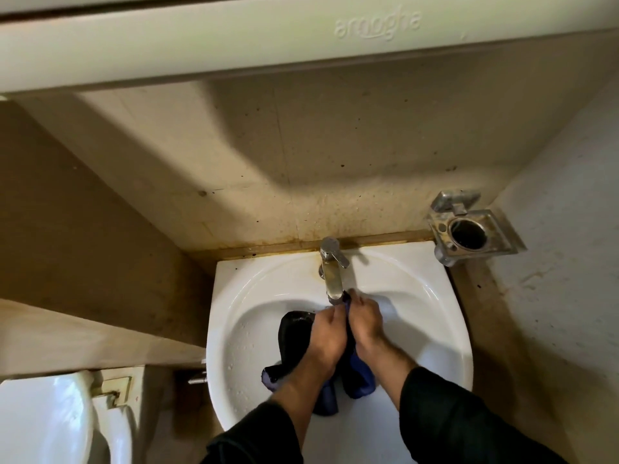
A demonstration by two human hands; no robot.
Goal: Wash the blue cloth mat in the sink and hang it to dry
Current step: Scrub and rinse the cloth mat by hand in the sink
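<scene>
The blue cloth mat (294,343) lies bunched and wet in the white sink (418,296), dark where soaked, with blue folds hanging toward the front rim. My left hand (326,336) and my right hand (365,324) both grip the mat's upper part, side by side, just under the spout of the steel tap (331,269). My forearms hide the mat's middle. Whether water runs from the spout I cannot tell.
A metal soap holder (469,229) is fixed to the wall at the sink's right. A white toilet (50,420) stands at the lower left. A white cabinet (301,38) overhangs the sink. Stained beige wall tiles surround it.
</scene>
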